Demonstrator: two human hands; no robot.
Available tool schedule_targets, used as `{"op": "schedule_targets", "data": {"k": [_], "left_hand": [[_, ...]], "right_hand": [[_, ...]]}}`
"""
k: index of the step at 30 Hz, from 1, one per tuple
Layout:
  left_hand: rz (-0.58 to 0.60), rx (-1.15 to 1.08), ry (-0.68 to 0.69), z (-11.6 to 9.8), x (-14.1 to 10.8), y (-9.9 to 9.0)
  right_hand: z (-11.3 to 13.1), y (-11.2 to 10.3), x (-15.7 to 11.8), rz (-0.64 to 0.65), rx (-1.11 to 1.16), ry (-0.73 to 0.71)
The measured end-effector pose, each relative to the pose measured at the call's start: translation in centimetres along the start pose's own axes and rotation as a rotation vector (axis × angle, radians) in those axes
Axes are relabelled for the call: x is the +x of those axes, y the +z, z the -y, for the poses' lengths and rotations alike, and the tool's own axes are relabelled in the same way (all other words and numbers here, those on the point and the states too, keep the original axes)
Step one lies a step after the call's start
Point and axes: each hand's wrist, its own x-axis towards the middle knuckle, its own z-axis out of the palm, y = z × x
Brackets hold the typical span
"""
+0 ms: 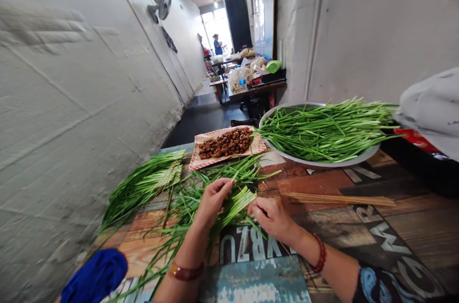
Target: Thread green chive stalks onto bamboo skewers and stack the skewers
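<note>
My left hand (215, 198) is closed in a pinch on a thin green chive stalk, above the loose chives (184, 205) spread over the table. Beside the pale cut ends of a small bunch of chives (238, 205), my right hand (272, 217) has its fingers curled together. What those right fingers pinch, if anything, is too small to make out. A neater bundle of chives (143, 186) lies at the left. Farther off on the right, a wide metal bowl (311, 164) is heaped with long green chives (330, 131).
A paper-lined tray (201, 163) carries brown glazed pieces (227, 143). Thin wooden sticks (340, 199) lie on the patterned table (322, 226). Blue cloth (95, 276) sits at lower left, a white bag (432, 104) at right. A person (217, 45) stands far back.
</note>
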Motion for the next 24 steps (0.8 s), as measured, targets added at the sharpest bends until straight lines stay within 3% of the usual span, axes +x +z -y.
{"op": "schedule_targets", "data": {"k": [11, 24], "left_hand": [[0.055, -0.201, -0.009, 0.1, -1.3, 0.2], [0.118, -0.191, 0.072, -0.4, -1.7, 0.5]], "right_hand": [[1.2, -1.5, -0.6, 0.1, -0.044, 0.005], [1.8, -2.1, -1.1, 0.154, -0.075, 0.148]]}}
